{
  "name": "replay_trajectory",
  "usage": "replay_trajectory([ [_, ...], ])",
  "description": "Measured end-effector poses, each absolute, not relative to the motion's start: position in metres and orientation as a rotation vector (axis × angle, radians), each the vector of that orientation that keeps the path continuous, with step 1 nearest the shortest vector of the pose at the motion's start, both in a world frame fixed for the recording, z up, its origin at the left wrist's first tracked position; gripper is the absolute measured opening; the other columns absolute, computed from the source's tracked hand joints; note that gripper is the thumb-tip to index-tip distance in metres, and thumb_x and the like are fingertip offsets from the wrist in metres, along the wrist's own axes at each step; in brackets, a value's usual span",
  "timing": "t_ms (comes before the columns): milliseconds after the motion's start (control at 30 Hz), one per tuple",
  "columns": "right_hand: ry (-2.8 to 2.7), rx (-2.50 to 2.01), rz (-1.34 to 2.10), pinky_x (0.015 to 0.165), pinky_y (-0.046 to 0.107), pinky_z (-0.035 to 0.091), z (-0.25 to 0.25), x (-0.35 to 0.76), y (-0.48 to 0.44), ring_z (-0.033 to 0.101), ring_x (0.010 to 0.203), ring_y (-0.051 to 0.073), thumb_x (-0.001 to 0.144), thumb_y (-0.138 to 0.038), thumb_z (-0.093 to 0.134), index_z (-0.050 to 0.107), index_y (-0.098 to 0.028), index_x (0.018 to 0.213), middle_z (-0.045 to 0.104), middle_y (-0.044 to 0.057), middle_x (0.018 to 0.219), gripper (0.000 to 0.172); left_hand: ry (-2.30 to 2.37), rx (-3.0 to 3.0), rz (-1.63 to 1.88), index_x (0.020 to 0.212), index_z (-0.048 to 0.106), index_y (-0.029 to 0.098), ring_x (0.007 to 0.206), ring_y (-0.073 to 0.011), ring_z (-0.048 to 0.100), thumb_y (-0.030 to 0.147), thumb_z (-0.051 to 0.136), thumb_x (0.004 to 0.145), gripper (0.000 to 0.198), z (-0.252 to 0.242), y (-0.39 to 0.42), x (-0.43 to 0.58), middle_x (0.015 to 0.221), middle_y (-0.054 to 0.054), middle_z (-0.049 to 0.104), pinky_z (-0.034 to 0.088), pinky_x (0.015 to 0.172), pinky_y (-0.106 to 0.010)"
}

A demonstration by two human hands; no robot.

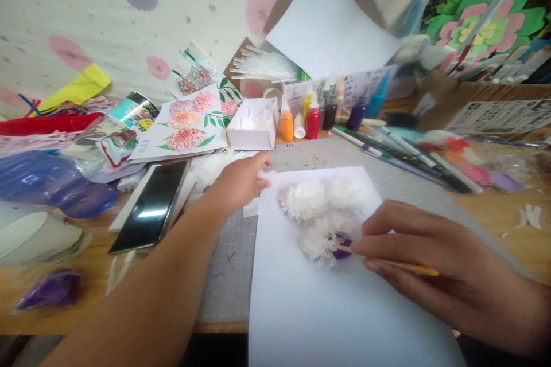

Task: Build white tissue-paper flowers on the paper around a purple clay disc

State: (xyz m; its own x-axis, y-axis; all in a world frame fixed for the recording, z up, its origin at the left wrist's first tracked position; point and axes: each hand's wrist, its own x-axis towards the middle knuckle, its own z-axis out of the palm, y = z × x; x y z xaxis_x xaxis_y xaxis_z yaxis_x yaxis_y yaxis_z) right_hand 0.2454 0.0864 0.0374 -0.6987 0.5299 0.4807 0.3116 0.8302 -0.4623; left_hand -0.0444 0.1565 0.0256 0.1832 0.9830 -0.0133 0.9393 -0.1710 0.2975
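On a white sheet of paper [293, 309] sit fluffy white flower heads [303, 200], three in all, made of small thin petals. At the near flower's right side shows a patch of purple clay [341, 248], partly covered by petals. My right hand [424, 258] grips a thin wooden stick [404, 265] like a pen, its tip at the purple patch. My left hand [245, 180] is at the sheet's far left edge, thumb and fingers closed around a small white piece of paper [267, 178]. More white pieces [252, 206] lie just below that hand.
A phone [150, 206], a paper cup [38, 235] and a bag of purple clay [51, 289] are on the left. Flower pictures [185, 120], a white box [253, 123] and paint bottles [312, 117] stand behind. Pens [408, 152] and a cardboard box [495, 103] are right.
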Motion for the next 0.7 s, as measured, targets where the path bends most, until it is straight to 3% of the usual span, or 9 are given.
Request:
replay_trajectory([
  [300, -2.401, -0.615, 0.479, 0.064, 0.025, 0.048, 0.037, 0.245, 0.088, 0.059, 0.076, 0.014, 0.089, -0.013, 0.051, 0.066, -0.02, 0.1, 0.064, 0.005, 0.084, 0.019, 1.819, 2.246, 0.324, 0.086, 0.061, 0.021, 0.073, -0.0186, 0.056, 0.032, 0.047, 0.083, 0.018, 0.032, 0.157, -0.047, 0.081, -0.001, 0.063, 0.037, 0.065, -0.028],
  [500, -2.406, -0.613, 0.5, 0.066, 0.025, 0.047, 0.033, 0.249, 0.087, 0.058, 0.08, 0.014, 0.09, -0.013, 0.052, 0.065, -0.02, 0.1, 0.063, 0.005, 0.089, 0.018, 1.857, 2.262, 0.531, 0.08, 0.064, 0.018, 0.075, -0.0153, 0.052, 0.024, 0.049, 0.079, 0.017, 0.032, 0.161, -0.047, 0.097, -0.004, 0.055, 0.042, 0.076, -0.029],
  [700, -2.376, -0.628, 0.453, 0.068, 0.022, 0.049, 0.035, 0.251, 0.09, 0.059, 0.079, 0.012, 0.089, -0.014, 0.054, 0.066, -0.019, 0.1, 0.064, 0.005, 0.09, 0.017, 1.896, 2.113, 0.889, 0.075, 0.065, 0.018, 0.083, -0.0168, 0.054, 0.026, 0.055, 0.079, 0.014, 0.041, 0.157, -0.046, 0.094, -0.004, 0.058, 0.042, 0.076, -0.028],
])
